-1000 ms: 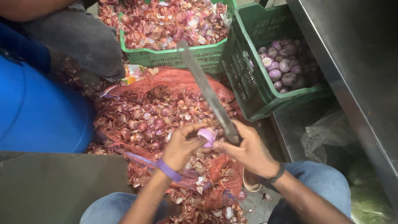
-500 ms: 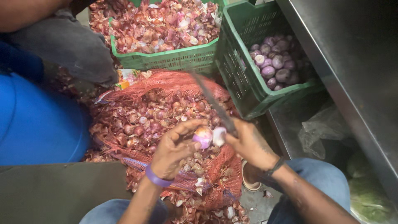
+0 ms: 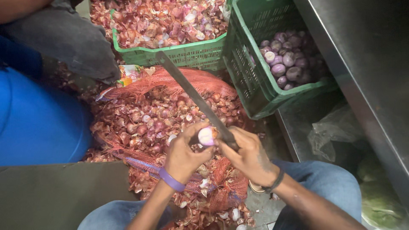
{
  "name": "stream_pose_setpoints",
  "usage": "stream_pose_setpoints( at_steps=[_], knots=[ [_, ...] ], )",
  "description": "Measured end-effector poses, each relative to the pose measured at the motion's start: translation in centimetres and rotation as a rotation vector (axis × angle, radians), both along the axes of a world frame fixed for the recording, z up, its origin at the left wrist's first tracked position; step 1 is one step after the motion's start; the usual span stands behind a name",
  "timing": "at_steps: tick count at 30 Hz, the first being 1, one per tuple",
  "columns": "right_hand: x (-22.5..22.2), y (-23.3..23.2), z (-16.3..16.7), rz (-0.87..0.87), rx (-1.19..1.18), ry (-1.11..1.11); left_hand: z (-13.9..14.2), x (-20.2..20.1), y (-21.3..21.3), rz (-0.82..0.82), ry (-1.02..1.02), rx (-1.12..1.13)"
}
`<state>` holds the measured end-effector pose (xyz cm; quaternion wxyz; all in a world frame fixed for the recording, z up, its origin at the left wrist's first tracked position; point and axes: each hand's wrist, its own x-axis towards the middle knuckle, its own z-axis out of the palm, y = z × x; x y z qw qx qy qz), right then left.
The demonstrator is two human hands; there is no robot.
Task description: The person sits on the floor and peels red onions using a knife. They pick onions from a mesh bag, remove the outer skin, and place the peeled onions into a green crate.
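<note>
Compared with a second ago our left hand has turned the small onion pale-end up, right hand gripping the long knife against it, over the red mesh sack.

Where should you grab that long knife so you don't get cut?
Grab the long knife by its handle, at the near end, coming from the right side as the right hand does. The bare blade slants up and away toward the crates, so fingers there would meet the edge. The left hand holds the onion.
</note>
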<state>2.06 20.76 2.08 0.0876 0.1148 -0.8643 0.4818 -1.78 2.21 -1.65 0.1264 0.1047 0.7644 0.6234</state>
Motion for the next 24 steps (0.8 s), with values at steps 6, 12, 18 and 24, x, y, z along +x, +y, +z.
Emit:
stream_pose_setpoints(
  at_steps=[6,12,18,24],
  knots=[
    [-2.0,1.9,0.7,-0.293,-0.019,-0.335,0.8,0.1,-1.1,-0.212,-0.263,0.386],
    [-1.4,2.1,1.2,-0.162,0.021,-0.399,-0.6,-0.6,-0.8,-0.102,-0.272,0.564],
    [0.1,0.3,-0.4,-0.129,-0.174,-0.398,-1.5,-0.3,-0.1,-0.028,-0.172,0.368],
    [-1.1,1.1,0.6,-0.267,-0.271,-0.373,-0.6,-0.1,-0.6,-0.129,-0.195,0.448]
  ],
)
